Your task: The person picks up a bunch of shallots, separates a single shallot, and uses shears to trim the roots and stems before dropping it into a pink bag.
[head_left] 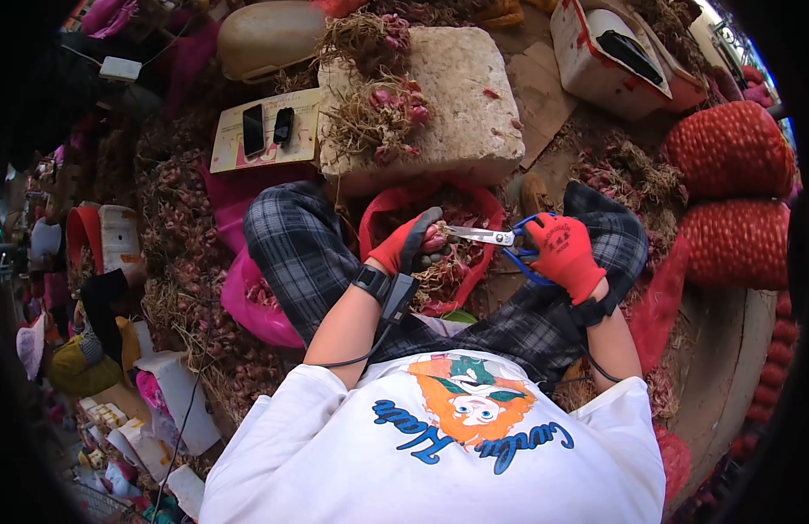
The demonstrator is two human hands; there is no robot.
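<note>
My left hand (408, 244), in a red and dark glove, is closed round a reddish bulb (435, 236) above a red-rimmed basket (367, 229). Gloved in red, my right hand (561, 253) grips the blue handles of the scissors (483, 235). The blades point left and reach the bulb at my left fingers. Reddish bulbs with dry stalks and roots lie in the basket below. Bunches of bulbs (395, 105) rest on a pale foam block (465, 105) beyond it.
Two dark phones, one (253, 130) beside the other (284, 126), lie on a printed board (225, 148) left of the block. Loose bulbs (182, 227) cover the ground at left. Full red net sacks (727, 150) and a foam box (588, 74) stand at right.
</note>
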